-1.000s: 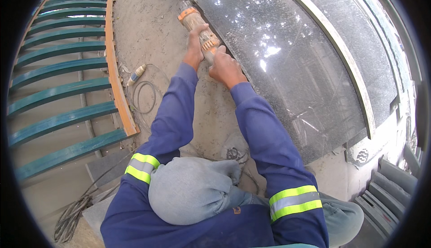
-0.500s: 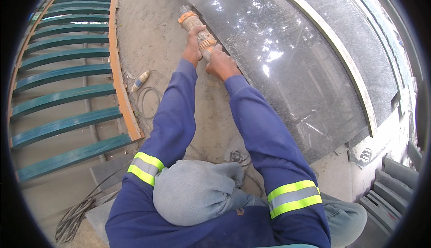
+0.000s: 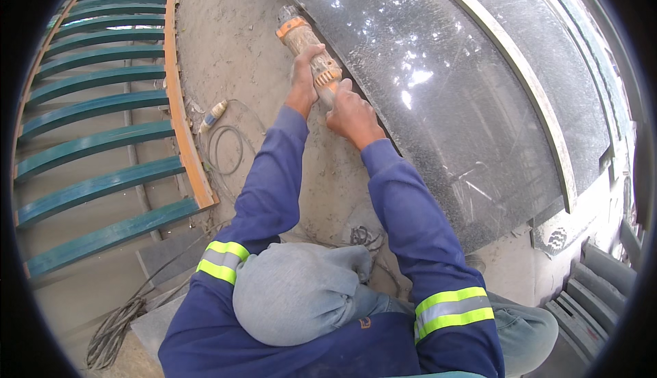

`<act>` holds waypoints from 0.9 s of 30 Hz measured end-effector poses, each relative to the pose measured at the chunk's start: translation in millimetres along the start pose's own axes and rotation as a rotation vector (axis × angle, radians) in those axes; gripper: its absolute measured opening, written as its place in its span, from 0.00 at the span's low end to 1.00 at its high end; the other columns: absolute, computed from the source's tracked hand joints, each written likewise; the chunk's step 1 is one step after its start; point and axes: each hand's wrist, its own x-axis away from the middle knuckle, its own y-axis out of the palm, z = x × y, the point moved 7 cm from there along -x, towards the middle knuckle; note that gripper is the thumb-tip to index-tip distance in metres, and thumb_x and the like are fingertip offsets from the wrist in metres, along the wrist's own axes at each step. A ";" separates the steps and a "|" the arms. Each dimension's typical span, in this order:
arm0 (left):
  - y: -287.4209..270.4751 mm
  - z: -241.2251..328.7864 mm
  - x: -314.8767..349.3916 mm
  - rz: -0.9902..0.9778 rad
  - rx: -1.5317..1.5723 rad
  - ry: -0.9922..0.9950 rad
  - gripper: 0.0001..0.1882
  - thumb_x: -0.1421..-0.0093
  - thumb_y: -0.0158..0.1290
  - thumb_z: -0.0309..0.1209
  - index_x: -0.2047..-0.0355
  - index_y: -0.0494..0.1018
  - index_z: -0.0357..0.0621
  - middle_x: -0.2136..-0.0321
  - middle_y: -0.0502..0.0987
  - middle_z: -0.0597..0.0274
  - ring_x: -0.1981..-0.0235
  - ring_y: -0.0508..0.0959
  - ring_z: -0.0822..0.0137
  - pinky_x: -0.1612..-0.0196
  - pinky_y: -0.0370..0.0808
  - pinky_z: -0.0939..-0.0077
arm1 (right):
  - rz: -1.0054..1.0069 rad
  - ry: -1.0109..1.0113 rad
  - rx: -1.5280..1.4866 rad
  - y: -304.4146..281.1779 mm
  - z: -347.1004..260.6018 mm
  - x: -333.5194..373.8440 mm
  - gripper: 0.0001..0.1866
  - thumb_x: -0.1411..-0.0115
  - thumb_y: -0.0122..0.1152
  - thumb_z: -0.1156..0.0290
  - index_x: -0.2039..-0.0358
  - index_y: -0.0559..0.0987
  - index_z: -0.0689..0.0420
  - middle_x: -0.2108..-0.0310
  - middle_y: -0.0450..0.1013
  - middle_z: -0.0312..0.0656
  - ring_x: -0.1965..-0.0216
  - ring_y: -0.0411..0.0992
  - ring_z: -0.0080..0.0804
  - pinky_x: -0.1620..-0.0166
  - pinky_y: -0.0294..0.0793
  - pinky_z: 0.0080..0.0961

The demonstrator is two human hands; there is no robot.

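Note:
Both of my hands are closed around a long, dusty angle grinder (image 3: 299,38) with orange bands. My left hand (image 3: 304,82) wraps the middle of its body. Behind it, my right hand (image 3: 354,114) grips the rear handle. The tool lies slantwise along the left edge of a dark, shiny stone slab (image 3: 438,124), its head pointing away from me. Its working face is hidden, so I cannot tell whether it touches the slab's edge.
A rack of green slats with an orange rail (image 3: 176,83) stands on the left. A cable plug (image 3: 213,116) with coiled cord lies on the dusty floor. More cable (image 3: 116,333) is bundled at lower left. A pale strip (image 3: 520,70) crosses the slabs. Grey stone pieces (image 3: 606,272) sit at lower right.
The grinder and both hands have come a little nearer to me and to the right, along the slab's edge. The grip stays the same.

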 end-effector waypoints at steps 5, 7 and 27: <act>-11.1 10.5 -25.0 -0.027 -0.019 0.034 0.20 0.46 0.57 0.39 0.60 0.67 0.37 0.73 0.74 0.53 0.76 0.80 0.55 0.69 0.83 0.60 | -0.012 0.014 0.002 0.9 -7.5 -21.1 0.22 0.48 0.60 0.73 0.56 0.64 0.67 0.60 0.76 0.70 0.56 0.77 0.64 0.50 0.75 0.51; -15.2 15.4 -38.6 -0.035 -0.015 0.029 0.20 0.46 0.57 0.38 0.61 0.67 0.37 0.73 0.74 0.52 0.76 0.80 0.55 0.70 0.83 0.60 | -0.020 0.023 -0.016 2.4 -9.4 -33.7 0.22 0.47 0.60 0.72 0.55 0.64 0.67 0.59 0.76 0.70 0.54 0.76 0.64 0.49 0.74 0.51; -14.0 9.8 -16.6 0.075 0.023 -0.015 0.17 0.49 0.60 0.34 0.61 0.70 0.42 0.74 0.74 0.58 0.79 0.78 0.63 0.75 0.80 0.64 | 0.002 0.017 -0.007 1.6 -12.3 -15.2 0.21 0.47 0.60 0.73 0.57 0.63 0.66 0.62 0.76 0.69 0.56 0.77 0.63 0.52 0.77 0.50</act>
